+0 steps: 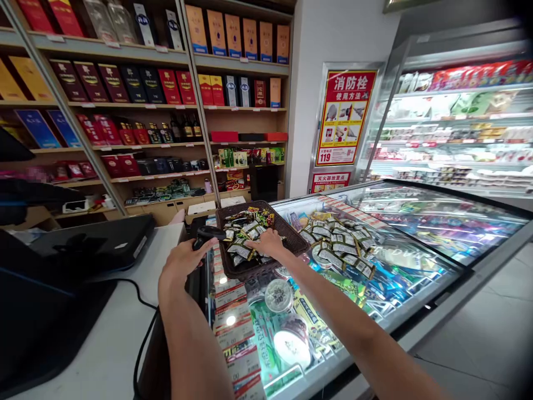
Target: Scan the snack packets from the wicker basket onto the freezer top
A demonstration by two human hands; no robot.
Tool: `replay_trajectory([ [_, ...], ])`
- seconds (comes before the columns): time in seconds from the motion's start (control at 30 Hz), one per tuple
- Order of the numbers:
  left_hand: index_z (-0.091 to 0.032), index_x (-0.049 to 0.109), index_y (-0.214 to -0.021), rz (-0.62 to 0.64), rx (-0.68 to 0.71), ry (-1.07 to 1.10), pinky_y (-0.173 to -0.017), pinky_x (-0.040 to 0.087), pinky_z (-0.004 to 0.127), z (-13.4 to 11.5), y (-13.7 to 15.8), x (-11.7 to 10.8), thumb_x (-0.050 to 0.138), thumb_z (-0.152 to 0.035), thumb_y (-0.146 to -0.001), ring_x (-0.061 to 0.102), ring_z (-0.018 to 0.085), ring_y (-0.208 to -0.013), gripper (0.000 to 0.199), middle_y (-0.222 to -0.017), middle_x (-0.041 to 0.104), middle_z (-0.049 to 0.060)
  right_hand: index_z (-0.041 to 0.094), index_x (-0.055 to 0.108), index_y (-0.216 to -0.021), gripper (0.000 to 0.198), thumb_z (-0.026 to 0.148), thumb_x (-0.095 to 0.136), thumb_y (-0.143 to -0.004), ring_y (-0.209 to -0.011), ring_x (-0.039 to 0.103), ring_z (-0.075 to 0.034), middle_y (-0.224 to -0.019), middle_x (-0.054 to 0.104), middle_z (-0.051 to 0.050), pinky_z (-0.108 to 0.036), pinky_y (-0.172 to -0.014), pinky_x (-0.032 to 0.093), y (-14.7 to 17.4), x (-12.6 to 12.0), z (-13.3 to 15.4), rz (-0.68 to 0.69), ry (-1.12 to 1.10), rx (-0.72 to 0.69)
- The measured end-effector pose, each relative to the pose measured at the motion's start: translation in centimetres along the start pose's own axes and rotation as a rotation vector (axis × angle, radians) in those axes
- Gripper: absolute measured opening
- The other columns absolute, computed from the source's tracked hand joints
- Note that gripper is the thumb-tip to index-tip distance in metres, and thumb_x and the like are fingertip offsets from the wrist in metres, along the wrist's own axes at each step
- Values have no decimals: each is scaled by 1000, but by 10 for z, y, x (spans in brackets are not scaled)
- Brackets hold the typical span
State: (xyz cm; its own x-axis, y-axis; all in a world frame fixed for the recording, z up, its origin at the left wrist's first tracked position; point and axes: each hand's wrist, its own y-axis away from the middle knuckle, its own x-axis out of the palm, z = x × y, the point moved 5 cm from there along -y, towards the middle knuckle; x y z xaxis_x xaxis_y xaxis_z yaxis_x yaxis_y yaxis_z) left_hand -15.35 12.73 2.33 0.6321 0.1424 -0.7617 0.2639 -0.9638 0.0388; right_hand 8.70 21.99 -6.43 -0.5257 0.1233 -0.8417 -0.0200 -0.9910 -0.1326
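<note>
My left hand [186,260] is closed around a black handheld barcode scanner [210,232], held at the left rim of a dark brown woven basket [291,236]. Small wrapped snack packets [240,248] in dark and silvery wrappers fill part of the basket. My right hand [268,243] reaches over the basket's near side and touches the packets, thumb stretched apart from the fingers; some fingertips are hidden. Right of the basket, a loose pile of similar packets [343,241] lies on the glass top of a chest freezer [416,233].
Left stands a white counter [120,322] with a black monitor [37,311] and a dangling black cable [139,344]. Price labels [233,333] line the freezer's left edge. Shelves [137,150] of boxes rise behind. A lit display fridge [458,122] stands at the back right.
</note>
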Motion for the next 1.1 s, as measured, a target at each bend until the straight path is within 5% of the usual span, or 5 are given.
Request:
replay_trajectory([
  [0.13,-23,57,-69,-5,8,122,-56,46,28,4,3,-1,61,-78,-66,66,23,-65,54,-65,66,4,17,70,-85,52,55,87,-55,-118,50,-36,-115,63,-17,-39,-91,42,-7,17,21,68,70,-82],
  [0.23,-23,56,-68,3,72,138,-54,44,27,3,0,2,60,-78,-67,63,21,-61,55,-59,62,2,20,66,-88,42,38,87,-56,-95,58,-24,-94,66,-6,-32,-80,44,-5,18,16,10,-157,-121],
  [0.53,-21,60,-71,238,331,274,-50,38,25,-52,15,29,69,-74,-62,53,15,-53,55,-56,57,-2,20,64,-89,41,58,67,-75,-55,49,-12,-69,57,2,-23,-49,41,41,-56,-80,-378,-1127,-35],
  [0.8,-22,59,-68,441,581,178,-52,39,26,-127,48,92,64,-70,-71,53,16,-53,49,-54,55,-2,21,57,-86,43,60,70,-72,-47,46,-11,-64,53,5,-25,-44,43,82,-76,-157,-722,-1295,160],
  [1.1,-21,61,-74,436,604,38,-54,41,27,-132,39,120,59,-73,-75,58,18,-57,52,-60,60,0,22,55,-86,42,59,69,-73,-46,46,-10,-66,54,5,-25,-42,43,85,-80,-162,-738,-1380,212],
])
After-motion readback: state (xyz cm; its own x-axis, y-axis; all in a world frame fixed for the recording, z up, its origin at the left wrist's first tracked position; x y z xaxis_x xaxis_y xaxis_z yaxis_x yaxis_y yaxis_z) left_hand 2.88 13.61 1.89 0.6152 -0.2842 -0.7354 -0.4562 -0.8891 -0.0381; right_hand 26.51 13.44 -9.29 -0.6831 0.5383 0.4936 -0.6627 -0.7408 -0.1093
